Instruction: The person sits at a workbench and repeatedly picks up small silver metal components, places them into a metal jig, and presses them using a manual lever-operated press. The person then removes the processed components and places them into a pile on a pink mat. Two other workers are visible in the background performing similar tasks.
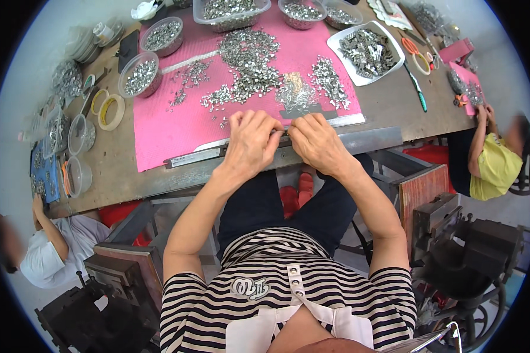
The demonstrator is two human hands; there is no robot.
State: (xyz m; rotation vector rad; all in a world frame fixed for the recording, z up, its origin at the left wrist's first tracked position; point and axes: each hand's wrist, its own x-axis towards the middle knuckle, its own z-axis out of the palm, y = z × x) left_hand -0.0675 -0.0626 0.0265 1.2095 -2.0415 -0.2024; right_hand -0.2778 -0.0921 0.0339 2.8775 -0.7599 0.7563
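While both hands rest at the near edge of the table [394, 106], I see them working on a long, thin metal strip [218, 154] that lies along the front of a pink mat [159, 126]. My left hand [250, 144] curls over the strip, fingers bent down onto it; my right hand [318, 141] sits just beside it, fingertips pinched at the same spot. What exactly is pinched between them is hidden by the fingers.

Beyond the hands, loose piles of small silvery clips [250, 62] are scattered over the mat. Clear bowls [140, 75] of the same parts stand at the left and far edges, and a white tray [368, 53] holds more at the right. Tape rolls [111, 112] lie to the left; scissors [415, 53] and a green pen [417, 88] lie to the right.

I judge the strip stiff, light and smooth, with thin edges that could bite, so it is best pressed flat and held from above. The clips look tiny, hard and slippery, best taken singly between thumb and fingertip.

Two other people sit at the table's left and right ends.
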